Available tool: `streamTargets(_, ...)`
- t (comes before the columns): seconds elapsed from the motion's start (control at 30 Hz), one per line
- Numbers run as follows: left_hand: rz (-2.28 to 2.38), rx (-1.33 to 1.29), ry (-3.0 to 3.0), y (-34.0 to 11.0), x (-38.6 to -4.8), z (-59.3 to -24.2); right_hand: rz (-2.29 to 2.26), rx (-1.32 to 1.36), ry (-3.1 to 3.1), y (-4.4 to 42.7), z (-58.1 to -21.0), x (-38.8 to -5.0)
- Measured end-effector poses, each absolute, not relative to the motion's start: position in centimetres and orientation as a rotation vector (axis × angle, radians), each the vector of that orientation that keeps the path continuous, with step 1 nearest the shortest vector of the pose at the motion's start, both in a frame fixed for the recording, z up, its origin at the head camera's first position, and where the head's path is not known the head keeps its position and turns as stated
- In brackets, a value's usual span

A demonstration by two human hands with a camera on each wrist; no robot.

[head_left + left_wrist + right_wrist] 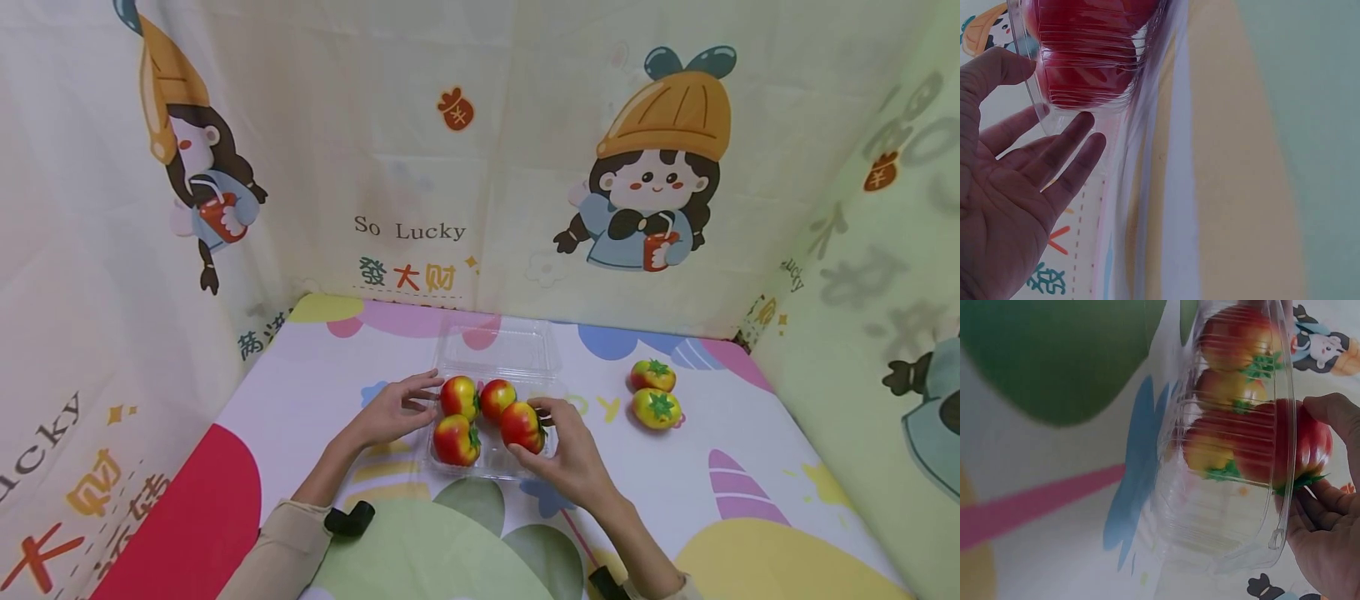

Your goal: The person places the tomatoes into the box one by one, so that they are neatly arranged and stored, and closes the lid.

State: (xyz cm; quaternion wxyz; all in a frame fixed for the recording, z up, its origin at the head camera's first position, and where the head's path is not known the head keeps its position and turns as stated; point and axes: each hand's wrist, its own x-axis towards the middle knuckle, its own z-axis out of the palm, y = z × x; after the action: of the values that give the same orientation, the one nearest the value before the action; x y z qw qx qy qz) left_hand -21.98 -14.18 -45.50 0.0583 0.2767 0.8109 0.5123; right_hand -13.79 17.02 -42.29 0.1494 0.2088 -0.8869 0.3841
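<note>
A clear plastic clamshell box point(491, 471) stands on the table with its lid point(497, 346) folded back. Three red-and-yellow fruits with green leafy caps lie in it: one back left point(458, 397), one front left point(455, 442), one back middle point(497, 400). My right hand point(573, 458) grips another such fruit point(1315, 440) between thumb and fingers, partly above the box's rim at its right side. My left hand point(395, 408) is at the box's left side, fingers spread and loosely bent; in the left wrist view its fingertips point(1088, 119) touch or nearly touch the plastic wall.
Two more fruits of the same kind, one behind point(651, 375) and one in front point(657, 409), sit together on the table to the right of the box. A patterned cloth point(517, 167) hangs as a wall behind the table and along both sides.
</note>
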Motion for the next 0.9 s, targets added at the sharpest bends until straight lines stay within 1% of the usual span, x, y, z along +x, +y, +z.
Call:
streamTargets(0.17,1.565,0.837,2.445,-14.2,-21.9,-45.5,1.123,0.646,-2.560,16.7,-42.7,-13.8)
streamTargets(0.67,1.582,0.852,2.434,-14.1,-22.0,-45.6,1.127,0.668,-2.621,15.7,-43.5,-14.0)
streamTargets(0.9,1.569,0.837,2.442,-14.1,-22.0,-45.5,1.161,0.632,-2.670,15.4,-43.4,-14.1)
